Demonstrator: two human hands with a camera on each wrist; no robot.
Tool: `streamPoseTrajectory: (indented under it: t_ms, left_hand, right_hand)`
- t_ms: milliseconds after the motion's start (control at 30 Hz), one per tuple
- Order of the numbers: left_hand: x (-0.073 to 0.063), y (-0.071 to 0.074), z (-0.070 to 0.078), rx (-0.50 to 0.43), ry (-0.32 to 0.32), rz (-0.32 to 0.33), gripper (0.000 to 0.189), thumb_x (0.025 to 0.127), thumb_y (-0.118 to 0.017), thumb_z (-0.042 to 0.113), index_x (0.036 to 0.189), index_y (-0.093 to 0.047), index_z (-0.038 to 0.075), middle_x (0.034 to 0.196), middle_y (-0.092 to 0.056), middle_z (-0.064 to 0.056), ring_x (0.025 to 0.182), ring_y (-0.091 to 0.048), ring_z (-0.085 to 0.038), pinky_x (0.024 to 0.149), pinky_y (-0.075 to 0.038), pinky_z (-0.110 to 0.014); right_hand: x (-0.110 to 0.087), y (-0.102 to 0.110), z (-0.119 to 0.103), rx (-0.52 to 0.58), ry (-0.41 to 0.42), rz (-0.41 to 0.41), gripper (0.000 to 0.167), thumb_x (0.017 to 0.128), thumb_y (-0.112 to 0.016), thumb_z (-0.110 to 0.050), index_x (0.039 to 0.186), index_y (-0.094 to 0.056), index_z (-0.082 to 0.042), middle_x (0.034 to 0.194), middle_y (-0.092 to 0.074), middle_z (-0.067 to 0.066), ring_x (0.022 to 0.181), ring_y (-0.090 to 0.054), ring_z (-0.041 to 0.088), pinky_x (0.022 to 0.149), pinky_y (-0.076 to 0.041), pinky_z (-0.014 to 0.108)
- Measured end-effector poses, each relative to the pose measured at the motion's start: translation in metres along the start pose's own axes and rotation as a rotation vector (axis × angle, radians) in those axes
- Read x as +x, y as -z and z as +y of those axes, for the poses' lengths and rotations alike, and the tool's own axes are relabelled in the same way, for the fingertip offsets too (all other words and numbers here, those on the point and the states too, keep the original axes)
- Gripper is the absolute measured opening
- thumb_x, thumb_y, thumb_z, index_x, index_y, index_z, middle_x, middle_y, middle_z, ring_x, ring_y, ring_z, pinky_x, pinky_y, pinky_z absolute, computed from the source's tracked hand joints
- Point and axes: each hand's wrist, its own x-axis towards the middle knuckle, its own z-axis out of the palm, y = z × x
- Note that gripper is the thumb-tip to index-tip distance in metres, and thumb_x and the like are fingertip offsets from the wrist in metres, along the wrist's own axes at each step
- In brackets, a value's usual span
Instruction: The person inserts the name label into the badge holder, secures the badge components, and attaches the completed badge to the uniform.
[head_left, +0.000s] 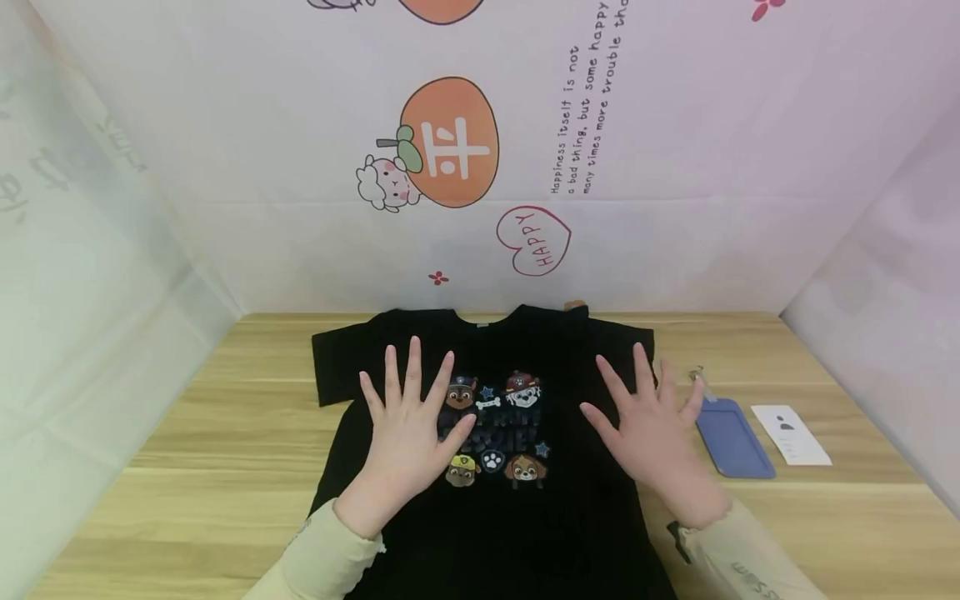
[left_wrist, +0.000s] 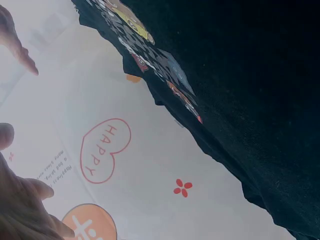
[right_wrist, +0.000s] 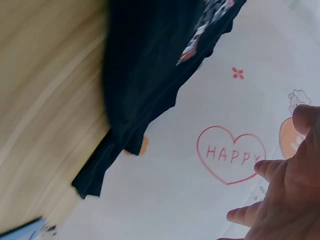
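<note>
A black T-shirt [head_left: 495, 533] with a colourful cartoon dog print [head_left: 491, 429] lies spread on the wooden table, its neckline toward the back wall. Over its left half, my left hand [head_left: 405, 442] is held with fingers straight and spread, holding nothing. My right hand [head_left: 652, 433] is spread the same way above the shirt's right edge, also holding nothing. In the left wrist view, fingers of the left hand [left_wrist: 25, 205] show at the lower left. The right wrist view has the right hand [right_wrist: 285, 190] at the lower right, apart from the shirt.
Right of the shirt lie a blue card holder [head_left: 735, 440] with a metal clip and a white card [head_left: 791, 435] with a small printed figure. The wooden table [head_left: 195, 467] ends at a printed white cloth wall [head_left: 300, 250]; more cloth hangs at both sides.
</note>
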Motion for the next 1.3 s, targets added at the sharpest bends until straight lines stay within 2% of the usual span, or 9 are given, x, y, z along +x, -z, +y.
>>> streamPoseTrajectory:
  t_ms: [200,367,533,667,767,900,1000,1167,1300]
  left_hand:
    - [0.001,0.003,-0.001,-0.056,0.012,-0.012,0.077,0.091,-0.055,0.048,0.152,-0.018,0.02,0.159,0.013,-0.012,0.143,0.016,-0.039,0.105,0.007,-0.071]
    - [0.001,0.003,-0.003,-0.16,0.026,-0.022,0.075,0.091,-0.056,0.046,0.152,-0.02,0.02,0.159,0.005,-0.013,0.144,0.009,-0.04,0.109,0.005,-0.068]
    - [0.0,0.004,-0.006,-0.259,0.022,-0.01,0.073,0.09,-0.059,0.044,0.15,-0.026,0.017,0.157,-0.011,-0.019,0.143,-0.01,-0.042,0.111,-0.015,-0.063]
    - [0.0,0.006,-0.007,-0.349,0.042,-0.012,0.073,0.089,-0.061,0.042,0.149,-0.029,0.016,0.154,-0.022,-0.019,0.139,-0.025,-0.04,0.106,-0.032,-0.06]
    - [0.0,0.006,-0.008,-0.42,0.07,-0.027,0.072,0.089,-0.063,0.041,0.149,-0.03,0.018,0.152,-0.028,-0.016,0.138,-0.031,-0.037,0.104,-0.037,-0.056]
    - [0.0,0.007,-0.009,-0.511,0.087,-0.041,0.071,0.088,-0.065,0.037,0.147,-0.033,0.016,0.15,-0.033,-0.013,0.137,-0.034,-0.032,0.106,-0.036,-0.053]
    - [0.0,0.007,-0.01,-0.575,0.095,-0.051,0.069,0.088,-0.065,0.034,0.146,-0.034,0.014,0.149,-0.035,-0.012,0.135,-0.037,-0.031,0.106,-0.037,-0.052]
    - [0.0,0.007,-0.011,-0.663,0.117,-0.07,0.067,0.089,-0.066,0.03,0.146,-0.034,0.012,0.147,-0.037,-0.013,0.131,-0.041,-0.031,0.101,-0.042,-0.051]
    - [0.0,0.006,-0.011,-0.721,0.134,-0.09,0.065,0.09,-0.065,0.027,0.145,-0.034,0.011,0.146,-0.038,-0.013,0.13,-0.042,-0.031,0.101,-0.042,-0.052]
  right_hand:
    - [-0.003,0.006,0.017,-0.017,-0.037,-0.037,0.07,0.094,-0.044,-0.057,0.151,-0.021,-0.025,0.156,-0.002,0.026,0.137,0.001,0.056,0.099,0.009,0.075]
    - [-0.006,0.006,0.036,-0.051,-0.042,-0.029,0.07,0.093,-0.044,-0.058,0.15,-0.025,-0.021,0.151,-0.009,0.031,0.134,-0.007,0.058,0.099,0.002,0.075]
    - [-0.008,0.008,0.055,-0.087,-0.038,0.024,0.073,0.088,-0.057,-0.053,0.145,-0.033,-0.015,0.145,-0.019,0.036,0.125,-0.022,0.059,0.095,-0.016,0.074]
    - [-0.008,0.011,0.071,-0.095,-0.012,0.089,0.077,0.08,-0.07,-0.047,0.139,-0.038,-0.008,0.135,-0.032,0.04,0.109,-0.038,0.062,0.078,-0.038,0.07]
    - [-0.007,0.015,0.082,-0.047,-0.012,0.111,0.08,0.075,-0.076,-0.042,0.135,-0.041,-0.002,0.126,-0.039,0.041,0.1,-0.046,0.06,0.065,-0.044,0.065]
    - [-0.007,0.02,0.097,0.04,-0.094,0.053,0.086,0.074,-0.077,-0.045,0.136,-0.039,0.001,0.123,-0.039,0.042,0.101,-0.045,0.057,0.065,-0.044,0.063]
    - [-0.007,0.022,0.109,0.059,-0.158,-0.015,0.092,0.076,-0.073,-0.052,0.14,-0.034,0.001,0.124,-0.035,0.044,0.102,-0.044,0.057,0.065,-0.044,0.061]
    - [-0.007,0.025,0.129,0.055,-0.198,-0.111,0.1,0.077,-0.068,-0.058,0.142,-0.027,0.005,0.124,-0.032,0.048,0.099,-0.045,0.06,0.063,-0.045,0.059]
    - [-0.006,0.027,0.143,0.097,-0.217,-0.185,0.101,0.079,-0.068,-0.056,0.142,-0.022,0.01,0.125,-0.026,0.052,0.1,-0.043,0.061,0.069,-0.044,0.065]
